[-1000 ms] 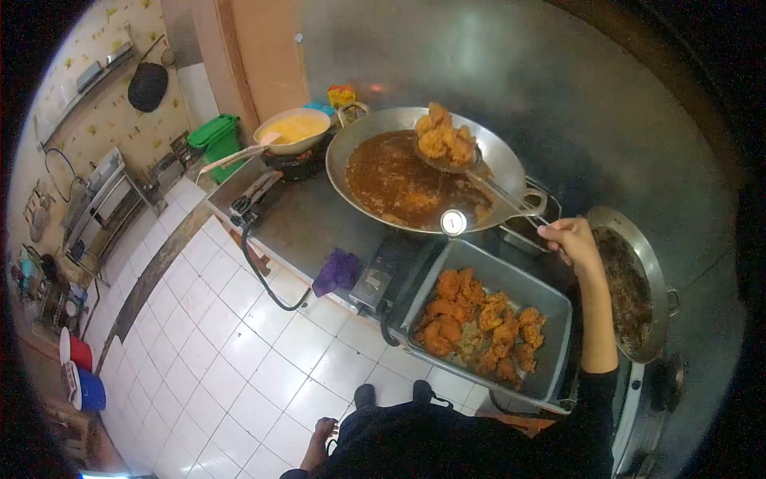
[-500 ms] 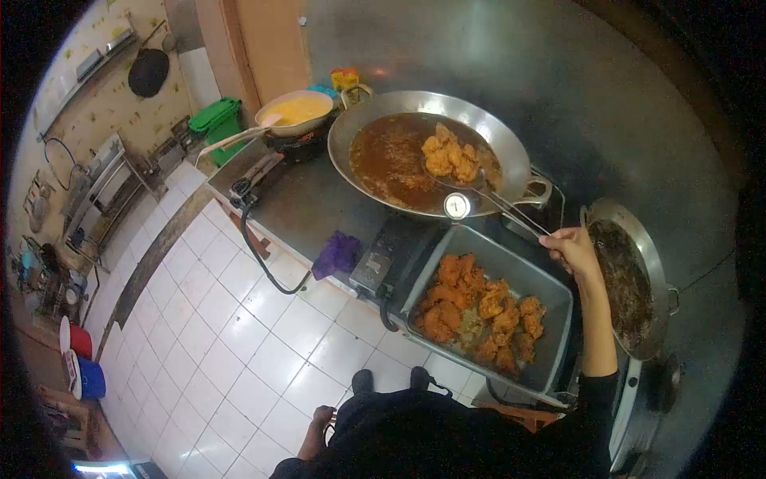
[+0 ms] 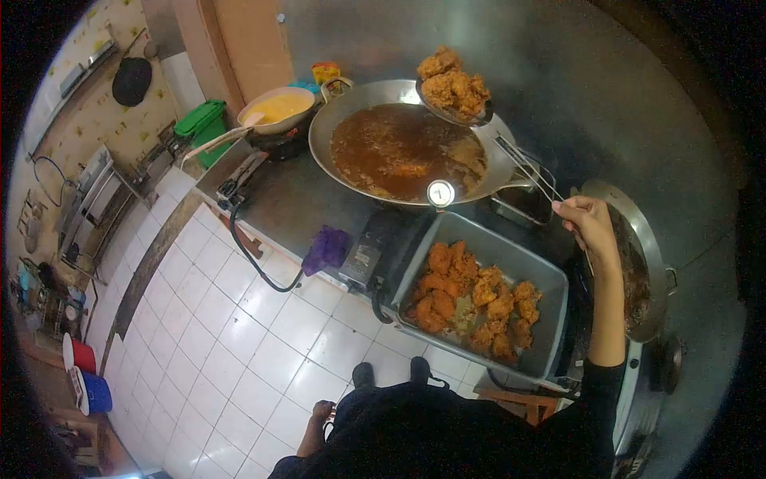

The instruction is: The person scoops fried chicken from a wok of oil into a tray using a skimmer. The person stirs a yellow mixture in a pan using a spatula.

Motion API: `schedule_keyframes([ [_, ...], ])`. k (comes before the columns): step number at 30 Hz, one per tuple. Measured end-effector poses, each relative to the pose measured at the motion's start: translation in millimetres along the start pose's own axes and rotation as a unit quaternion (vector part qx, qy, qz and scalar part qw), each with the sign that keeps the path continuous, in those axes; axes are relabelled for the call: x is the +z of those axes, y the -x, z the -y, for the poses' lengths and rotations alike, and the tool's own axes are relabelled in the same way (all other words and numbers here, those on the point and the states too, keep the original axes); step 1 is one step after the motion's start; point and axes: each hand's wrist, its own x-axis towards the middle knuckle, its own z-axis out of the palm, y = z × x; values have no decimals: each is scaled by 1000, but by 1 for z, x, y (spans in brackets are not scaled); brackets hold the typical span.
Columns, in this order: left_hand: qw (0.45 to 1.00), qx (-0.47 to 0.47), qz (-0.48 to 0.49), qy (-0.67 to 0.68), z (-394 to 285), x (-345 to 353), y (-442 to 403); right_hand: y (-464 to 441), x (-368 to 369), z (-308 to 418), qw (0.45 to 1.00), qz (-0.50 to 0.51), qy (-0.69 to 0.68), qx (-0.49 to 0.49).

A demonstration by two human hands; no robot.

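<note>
My right hand (image 3: pixel 588 226) is closed on the long wire handle of a skimmer (image 3: pixel 484 117). Its bowl, heaped with golden fried chicken pieces (image 3: pixel 455 86), is raised at the far right part of a large wok (image 3: pixel 323 148). Brown oil (image 3: pixel 399 144) fills the wok, with a lighter foamy patch on the right. More fried chicken (image 3: pixel 435 310) lies in a grey rectangular tray (image 3: pixel 479 229) nearer my body. Low beside my dark clothing, my left hand (image 3: pixel 323 410) has curled fingers; whether they hold anything is hidden.
A round dial thermometer (image 3: pixel 440 193) is at the wok's near rim. A second wok (image 3: pixel 656 275) with dark oil stands right. Left are a pan of yellow liquid (image 3: pixel 281 105), a purple cloth (image 3: pixel 325 251) and a black hose (image 3: pixel 254 267). White tiles (image 3: pixel 215 335) cover the floor.
The skimmer with its chicken has risen from over the oil towards the wok's far right rim. My right hand has lifted with it. My left hand stays low at my side.
</note>
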Motion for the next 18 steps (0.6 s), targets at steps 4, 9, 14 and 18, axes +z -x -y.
schedule_keyframes([
  [4, 982, -136, -17, 130, 8, 7, -15, 2, 4, -19, 1000, 14, 20, 4],
  [9, 977, -129, 9, 172, 21, 1, -22, 3, 12, -38, 998, 19, 38, 56],
  [14, 968, -129, 22, 213, 38, -2, -31, 16, -3, -30, 998, 0, 23, 53],
  [18, 960, -135, 35, 242, 49, -3, -45, 39, -36, -23, 999, -26, 0, 43],
])
